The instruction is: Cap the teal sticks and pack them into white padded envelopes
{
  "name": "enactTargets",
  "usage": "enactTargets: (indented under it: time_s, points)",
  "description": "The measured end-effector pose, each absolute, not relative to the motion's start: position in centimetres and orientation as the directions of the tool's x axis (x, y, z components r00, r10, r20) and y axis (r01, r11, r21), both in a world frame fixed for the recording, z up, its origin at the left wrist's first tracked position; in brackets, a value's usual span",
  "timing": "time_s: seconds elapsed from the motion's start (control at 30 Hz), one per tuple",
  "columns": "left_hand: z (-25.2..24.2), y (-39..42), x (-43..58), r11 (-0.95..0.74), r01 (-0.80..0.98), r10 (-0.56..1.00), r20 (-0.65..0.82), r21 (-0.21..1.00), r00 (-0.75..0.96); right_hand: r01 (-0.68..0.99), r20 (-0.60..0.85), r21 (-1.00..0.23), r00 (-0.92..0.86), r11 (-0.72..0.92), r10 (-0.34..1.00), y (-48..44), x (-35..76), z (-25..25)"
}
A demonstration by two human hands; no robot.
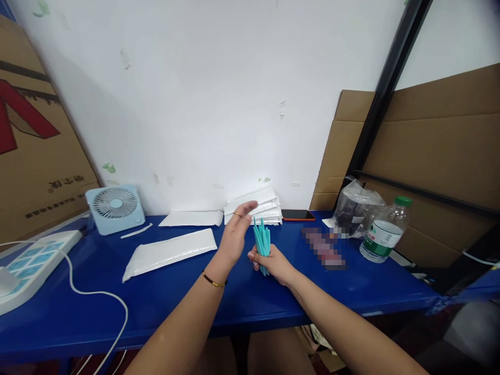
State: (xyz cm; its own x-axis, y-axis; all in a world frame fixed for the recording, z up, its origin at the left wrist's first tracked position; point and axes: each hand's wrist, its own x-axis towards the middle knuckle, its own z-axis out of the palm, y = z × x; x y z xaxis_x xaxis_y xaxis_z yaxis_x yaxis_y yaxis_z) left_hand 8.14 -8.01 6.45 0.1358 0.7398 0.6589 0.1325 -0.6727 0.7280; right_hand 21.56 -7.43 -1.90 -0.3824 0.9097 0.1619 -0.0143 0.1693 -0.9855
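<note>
My right hand (275, 263) is closed round a bundle of thin turquoise sticks (262, 238) with pointed tips, held upright above the blue table; their exact kind is not clear. Just left of the bundle, my left hand (234, 234) is raised with its fingers stretched out, apart from the sticks and holding nothing. Behind the left hand lies a stack of white padded envelopes (269, 200), partly hidden by its fingers. One white padded envelope (172, 252) rests on the table left of my left wrist, and another flat white envelope (191, 218) lies behind it by the wall.
On the blue table (156, 307) stand a light blue fan (115, 208) and a white power strip (39, 271) with a trailing cable at left. A phone (298, 215), a plastic bag (357, 208) and a water bottle (386, 232) are at right. Cardboard flanks both sides.
</note>
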Motion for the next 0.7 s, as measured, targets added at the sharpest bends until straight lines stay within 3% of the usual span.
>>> enactTargets:
  time_s: [0.07, 0.13, 0.3, 0.47, 0.5, 0.57, 0.63, 0.7]
  points:
    - [6.0, -8.6, 9.3, -0.598, 0.078, 0.789, 0.569, 0.798, 0.230, 0.003, 0.177, -0.981, -0.373, 0.192, 0.911, -7.4, 21.2, -2.6]
    - [5.1, -9.0, 10.6, -0.563, 0.134, 0.816, 0.523, 0.816, 0.245, 0.005, 0.197, -0.977, -0.362, 0.213, 0.911, -7.5, 20.9, -3.1]
    - [3.1, -9.1, 12.3, -0.499, 0.094, 0.866, 0.492, 0.862, 0.085, 0.002, 0.247, -0.964, -0.361, 0.265, 0.900, -7.5, 20.7, -4.0]
    - [3.3, -7.6, 9.7, -0.442, 0.084, 0.875, 0.408, 0.893, 0.259, -0.010, 0.186, -0.979, -0.435, 0.201, 0.881, -7.2, 20.9, -4.1]
    - [3.3, -7.1, 8.4, -0.467, 0.156, 0.867, 0.415, 0.870, 0.276, -0.019, 0.172, -0.983, -0.421, 0.181, 0.891, -7.2, 20.9, -4.0]
    - [2.8, -5.9, 5.4, -0.429, 0.495, 0.903, 0.362, 0.756, 0.230, -0.036, 0.165, -0.986, -0.374, 0.163, 0.913, -7.2, 21.1, -3.6]
    - [1.8, -4.7, 2.3, -0.179, 0.847, 0.964, 0.263, 0.501, 0.048, -0.041, 0.177, -0.984, -0.349, 0.174, 0.920, -7.3, 21.2, -3.2]
    - [0.5, -3.7, -0.1, -0.002, 0.965, 0.982, 0.184, 0.261, -0.048, -0.034, 0.181, -0.983, -0.359, 0.181, 0.915, -7.3, 21.4, -2.9]
